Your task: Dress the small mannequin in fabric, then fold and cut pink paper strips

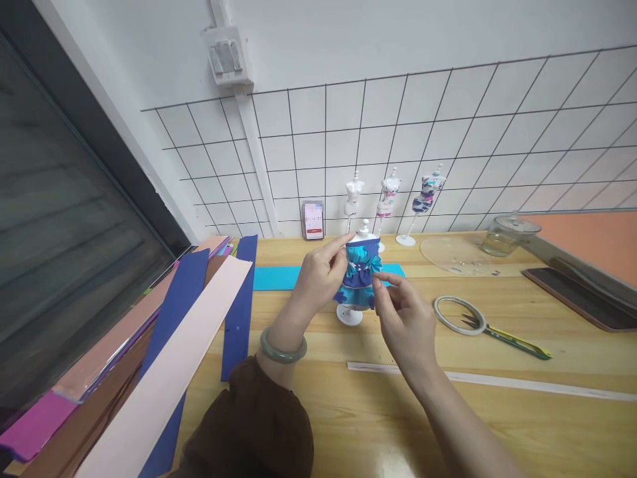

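Head view: a blue-and-turquoise ruffled dress (pixel 362 275) is worn by a small white mannequin (pixel 365 232) on the pale wooden worktop (pixel 343 425). The dress's side is pinched by the right hand (pixel 405 318), thumb and forefinger together; beside its top edge the left hand (pixel 321 275) is held half-curled, forefinger extended, any grip undeterminable. The dress appears largely formed; what is left cannot be told.

Soft, even light bathes the tabletop (pixel 323 411) before you, glare whitening its near edge; wall tiles (pixel 522 143) stretch rightward.
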`<control>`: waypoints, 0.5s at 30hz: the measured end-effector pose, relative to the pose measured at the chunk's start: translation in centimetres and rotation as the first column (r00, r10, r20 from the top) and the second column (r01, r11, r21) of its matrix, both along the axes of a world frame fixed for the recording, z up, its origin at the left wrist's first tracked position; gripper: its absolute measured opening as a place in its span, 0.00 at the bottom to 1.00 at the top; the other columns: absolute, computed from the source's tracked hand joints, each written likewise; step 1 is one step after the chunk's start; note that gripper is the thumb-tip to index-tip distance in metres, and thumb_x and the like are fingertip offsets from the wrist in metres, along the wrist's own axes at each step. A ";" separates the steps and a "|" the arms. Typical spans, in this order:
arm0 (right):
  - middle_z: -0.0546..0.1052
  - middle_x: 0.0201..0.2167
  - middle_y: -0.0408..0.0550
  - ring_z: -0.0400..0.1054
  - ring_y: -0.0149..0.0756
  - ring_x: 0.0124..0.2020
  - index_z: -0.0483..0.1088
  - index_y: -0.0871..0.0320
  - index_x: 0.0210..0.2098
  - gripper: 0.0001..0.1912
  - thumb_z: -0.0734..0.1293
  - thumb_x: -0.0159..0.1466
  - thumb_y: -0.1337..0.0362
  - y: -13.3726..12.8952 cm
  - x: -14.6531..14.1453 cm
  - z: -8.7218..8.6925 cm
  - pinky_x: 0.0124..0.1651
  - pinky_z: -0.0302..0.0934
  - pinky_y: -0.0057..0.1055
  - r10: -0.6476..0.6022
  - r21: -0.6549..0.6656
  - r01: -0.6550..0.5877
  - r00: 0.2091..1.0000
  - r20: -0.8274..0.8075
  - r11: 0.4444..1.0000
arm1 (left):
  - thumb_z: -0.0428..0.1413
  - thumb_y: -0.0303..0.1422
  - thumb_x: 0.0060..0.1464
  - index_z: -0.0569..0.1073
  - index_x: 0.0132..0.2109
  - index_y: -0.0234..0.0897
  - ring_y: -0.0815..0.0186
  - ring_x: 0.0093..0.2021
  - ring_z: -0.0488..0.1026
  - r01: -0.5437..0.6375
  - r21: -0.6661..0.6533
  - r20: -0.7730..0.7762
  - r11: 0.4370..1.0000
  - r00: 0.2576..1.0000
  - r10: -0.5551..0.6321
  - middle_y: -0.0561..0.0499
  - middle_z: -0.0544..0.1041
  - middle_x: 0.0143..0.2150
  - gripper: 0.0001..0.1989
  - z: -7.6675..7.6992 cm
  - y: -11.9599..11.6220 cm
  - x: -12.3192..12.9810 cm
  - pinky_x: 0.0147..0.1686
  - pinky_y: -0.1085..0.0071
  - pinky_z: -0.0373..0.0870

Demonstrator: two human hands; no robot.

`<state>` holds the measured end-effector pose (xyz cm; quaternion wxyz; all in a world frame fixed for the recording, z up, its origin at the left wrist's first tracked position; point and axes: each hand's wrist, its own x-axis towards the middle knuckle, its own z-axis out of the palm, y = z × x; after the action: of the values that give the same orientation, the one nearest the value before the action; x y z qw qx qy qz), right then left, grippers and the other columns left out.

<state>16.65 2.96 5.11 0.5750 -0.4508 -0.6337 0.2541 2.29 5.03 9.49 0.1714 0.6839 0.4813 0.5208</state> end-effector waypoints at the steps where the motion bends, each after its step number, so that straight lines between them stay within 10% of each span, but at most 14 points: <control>1: 0.63 0.16 0.37 0.55 0.26 0.17 0.69 0.57 0.39 0.11 0.62 0.62 0.58 -0.3 0.1 -0.1 0.20 0.51 0.24 0.018 -0.013 -0.018 1.000 -0.017 1.000 | 0.45 0.32 0.58 0.68 0.55 0.40 0.74 0.23 0.57 0.025 -0.023 0.051 0.999 0.998 -0.024 0.56 0.64 0.23 0.18 0.0 0.0 0.0 0.24 0.77 0.56; 15: 0.65 0.20 0.39 0.55 0.25 0.18 0.68 0.58 0.40 0.08 0.62 0.62 0.64 -2.4 0.1 0.2 0.21 0.52 0.24 0.090 0.146 -0.100 0.993 0.071 0.984 | 0.44 0.49 0.57 0.60 0.59 0.38 0.74 0.21 0.57 0.423 -0.173 0.661 0.890 0.720 -0.213 0.55 0.63 0.22 0.29 2.7 -2.2 0.1 0.20 0.77 0.54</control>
<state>16.72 0.55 5.26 0.5739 -0.3835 -0.6898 0.2184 2.41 2.87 12.23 0.5147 0.5090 0.3462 0.5968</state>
